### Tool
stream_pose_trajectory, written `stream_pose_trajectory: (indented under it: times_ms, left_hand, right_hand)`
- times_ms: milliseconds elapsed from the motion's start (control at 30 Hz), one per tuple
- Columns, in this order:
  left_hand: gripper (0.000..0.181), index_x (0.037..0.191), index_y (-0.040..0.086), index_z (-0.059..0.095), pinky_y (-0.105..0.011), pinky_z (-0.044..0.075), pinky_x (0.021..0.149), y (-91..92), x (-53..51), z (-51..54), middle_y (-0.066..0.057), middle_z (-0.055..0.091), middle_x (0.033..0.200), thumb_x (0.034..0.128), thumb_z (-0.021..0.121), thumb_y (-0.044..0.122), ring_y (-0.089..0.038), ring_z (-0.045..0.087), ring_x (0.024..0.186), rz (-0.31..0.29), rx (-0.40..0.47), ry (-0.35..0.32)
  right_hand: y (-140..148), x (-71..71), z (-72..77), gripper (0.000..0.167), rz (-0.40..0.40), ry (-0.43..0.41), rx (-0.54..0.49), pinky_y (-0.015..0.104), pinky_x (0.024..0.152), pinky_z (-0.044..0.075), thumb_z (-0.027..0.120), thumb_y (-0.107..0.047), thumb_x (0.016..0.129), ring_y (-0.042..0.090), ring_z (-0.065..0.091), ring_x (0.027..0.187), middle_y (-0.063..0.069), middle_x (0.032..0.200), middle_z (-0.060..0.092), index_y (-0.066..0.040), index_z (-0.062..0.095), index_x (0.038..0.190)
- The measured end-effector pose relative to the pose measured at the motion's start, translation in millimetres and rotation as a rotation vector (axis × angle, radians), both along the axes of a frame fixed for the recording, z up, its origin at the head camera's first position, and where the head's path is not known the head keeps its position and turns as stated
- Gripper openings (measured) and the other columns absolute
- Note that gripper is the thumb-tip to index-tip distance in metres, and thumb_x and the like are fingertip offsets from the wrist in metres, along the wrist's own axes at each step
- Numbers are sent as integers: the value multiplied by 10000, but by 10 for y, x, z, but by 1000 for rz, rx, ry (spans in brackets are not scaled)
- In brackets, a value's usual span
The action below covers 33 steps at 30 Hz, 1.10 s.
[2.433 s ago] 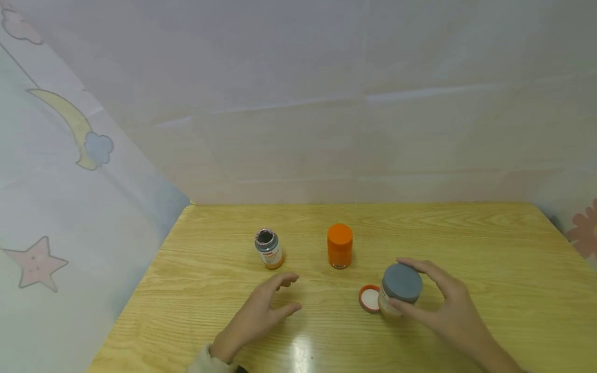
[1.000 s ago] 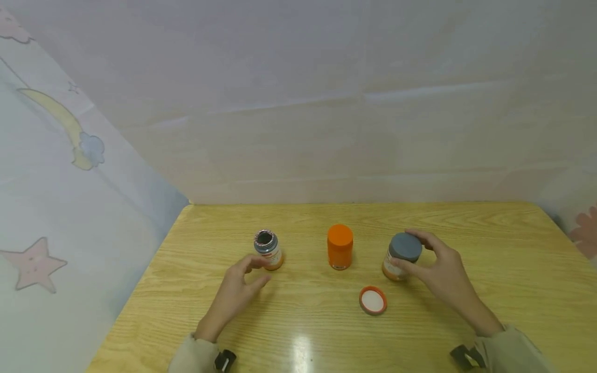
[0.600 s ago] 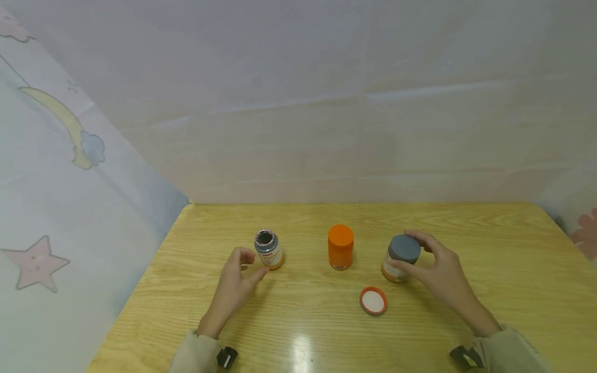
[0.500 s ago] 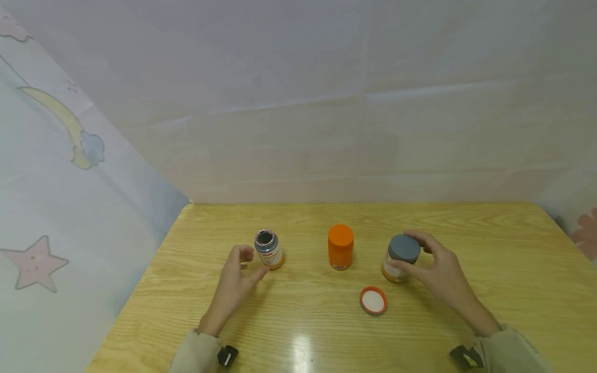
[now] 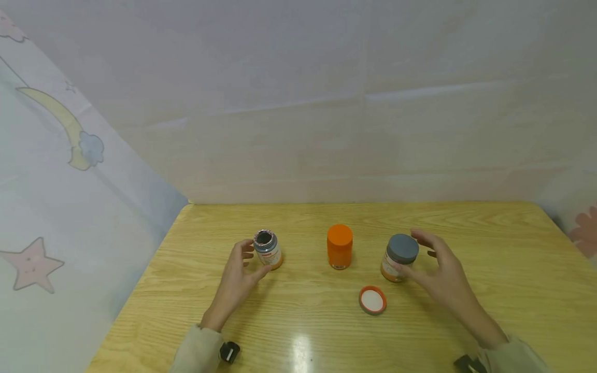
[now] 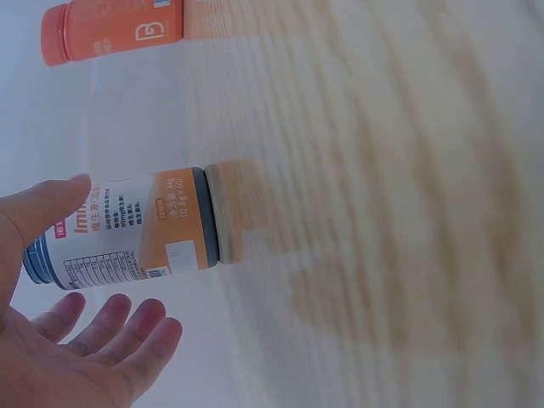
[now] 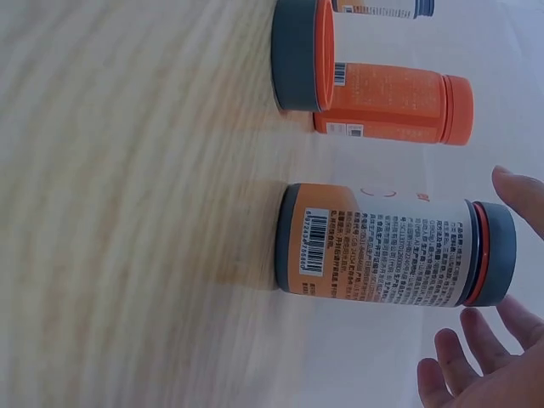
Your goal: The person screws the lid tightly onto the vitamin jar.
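An uncapped bottle [image 5: 269, 254] with a white and orange label stands at the left of the table. My left hand [image 5: 234, 282] is beside it, fingers spread apart from its side, the thumb in front of it; whether the thumb touches cannot be told. In the left wrist view that hand [image 6: 76, 340] lies around the bottle's neck end [image 6: 127, 225]. At the right stands a similar bottle [image 5: 398, 258] with a grey cap on. My right hand [image 5: 448, 285] is spread around it, and in the right wrist view the fingers [image 7: 484, 348] stand off the bottle [image 7: 382, 246].
An orange bottle [image 5: 340, 247] stands between the two others. A loose grey cap with an orange rim [image 5: 372, 300] lies inside-up in front, left of the capped bottle. Behind the wooden table [image 5: 298, 321] hangs a pale cloth [image 5: 298, 129].
The capped bottle has been moved back from beside the loose cap and set down. My right fingers have come off it. My left hand has moved left to the uncapped bottle.
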<state>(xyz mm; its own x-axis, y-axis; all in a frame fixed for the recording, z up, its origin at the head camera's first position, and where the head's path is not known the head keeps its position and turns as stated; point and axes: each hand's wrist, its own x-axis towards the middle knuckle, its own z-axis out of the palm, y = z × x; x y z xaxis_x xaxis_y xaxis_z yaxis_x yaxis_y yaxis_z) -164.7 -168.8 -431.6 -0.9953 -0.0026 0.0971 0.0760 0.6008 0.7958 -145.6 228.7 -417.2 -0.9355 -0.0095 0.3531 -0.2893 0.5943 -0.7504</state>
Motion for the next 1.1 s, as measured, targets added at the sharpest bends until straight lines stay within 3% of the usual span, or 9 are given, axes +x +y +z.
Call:
stream_pose_trajectory:
  times_ms: [67, 300, 433, 633, 767, 933, 1100]
  left_hand:
    - [722, 1420, 12, 386, -522, 458, 1033, -4, -5, -5, -196, 508, 1329, 838, 797, 127, -374, 532, 1206, -5, -1, 1]
    - [731, 1425, 6, 372, -524, 454, 1037, -4, -38, -12, -202, 501, 1357, 841, 794, 131, -369, 526, 1208, -21, 9, -13]
    - [746, 1437, 16, 361, -521, 447, 1047, -5, -69, -24, -194, 496, 1383, 845, 794, 156, -358, 518, 1225, -24, 23, -39]
    - [743, 1443, 21, 367, -506, 464, 1032, 5, -107, -45, -183, 510, 1396, 856, 788, 196, -336, 527, 1223, -21, 32, -56]
    - [750, 1451, 27, 366, -500, 475, 1025, 15, -129, -49, -183, 508, 1406, 854, 790, 184, -335, 532, 1217, -17, 30, -53]
    - [770, 1458, 39, 362, -489, 483, 1029, 29, -148, -53, -178, 507, 1408, 842, 801, 185, -333, 532, 1229, -11, 31, -66]
    - [774, 1459, 32, 358, -497, 479, 1034, 38, -160, -59, -187, 515, 1403, 842, 800, 182, -343, 533, 1242, -12, 29, -75]
  right_hand:
    - [0, 43, -2, 783, -2, 7, -9, 53, 902, 295, 878, -174, 749, -185, 364, 1148, 165, 1363, 555, -5, 473, 1396]
    - [16, 194, -44, 742, -38, 5, -21, 30, 891, 296, 883, -135, 734, -113, 389, 1104, 142, 1294, 535, 35, 473, 1328]
    - [4, 282, -81, 647, -40, -18, -28, 50, 886, 314, 874, -129, 747, -79, 429, 1056, 99, 1214, 568, 6, 514, 1267]
    - [-76, 378, -150, 531, -4, 15, -14, 54, 882, 349, 886, -114, 719, -78, 513, 985, 33, 1045, 646, -62, 611, 1170]
    - [-135, 395, -192, 538, 53, 47, 12, 67, 850, 395, 898, -96, 688, -100, 556, 988, 42, 1036, 709, -87, 644, 1162]
    - [-193, 373, -228, 605, 121, -47, 62, 157, 846, 482, 910, -216, 685, -94, 564, 1050, 52, 1150, 728, -94, 654, 1219]
    - [-226, 346, -251, 652, 170, -157, 126, 289, 887, 530, 902, -334, 684, 44, 598, 1092, 6, 1189, 716, -100, 645, 1236]
